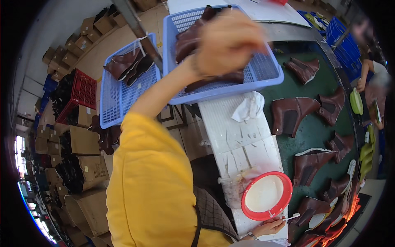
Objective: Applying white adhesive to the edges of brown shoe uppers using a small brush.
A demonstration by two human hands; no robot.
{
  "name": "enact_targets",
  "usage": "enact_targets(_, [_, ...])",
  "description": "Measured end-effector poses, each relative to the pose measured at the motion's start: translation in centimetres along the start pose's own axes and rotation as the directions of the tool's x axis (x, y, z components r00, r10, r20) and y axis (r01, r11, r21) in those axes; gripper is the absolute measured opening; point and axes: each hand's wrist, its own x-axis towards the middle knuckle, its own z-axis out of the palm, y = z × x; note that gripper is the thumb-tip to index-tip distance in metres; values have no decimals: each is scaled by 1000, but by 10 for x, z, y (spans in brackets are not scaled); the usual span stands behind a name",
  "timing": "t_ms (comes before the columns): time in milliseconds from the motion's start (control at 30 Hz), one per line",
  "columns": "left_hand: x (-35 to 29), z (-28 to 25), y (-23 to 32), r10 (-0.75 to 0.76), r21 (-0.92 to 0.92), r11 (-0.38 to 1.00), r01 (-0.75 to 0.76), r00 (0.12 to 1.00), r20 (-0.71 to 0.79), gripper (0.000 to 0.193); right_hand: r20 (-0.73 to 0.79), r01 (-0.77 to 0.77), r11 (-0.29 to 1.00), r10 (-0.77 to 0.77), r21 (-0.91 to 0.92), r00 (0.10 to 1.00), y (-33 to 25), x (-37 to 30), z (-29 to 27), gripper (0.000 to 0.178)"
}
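Brush, white, slim: in the right hand, just beside the lower rim of a red bowl; its head points right, toward the green surface. Right hand: fingers closed around the handle. Bowl holds white contents and sits at the near end of a narrow white tabletop, which shows dark marks.

Left hand, yellow sleeve behind it: raised over a large blue basket. Motion blur; cannot tell how far the fingers are open, nor whether anything is held. Brown boots lie in the basket, partly hidden by the arm.

Crumpled white cloth: at the tabletop's far end, near the basket.

Right of the tabletop: green surface with several more brown ankle boots, mostly on their sides. Far right: another person, one hand near a pale green object.

Left: second blue basket with boots, red crate, cardboard boxes
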Motion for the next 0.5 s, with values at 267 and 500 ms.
enact_targets(267, [-335,-333,-67,-865,692,-24,722,331,-376,22,79,25,999,-23,-30,997,-4,1,16,29])
enact_targets(500, [-426,-348,-70,-948,913,-265,310,90,-305,34,109,33,999,-37,33,993,-3,6,16,24])
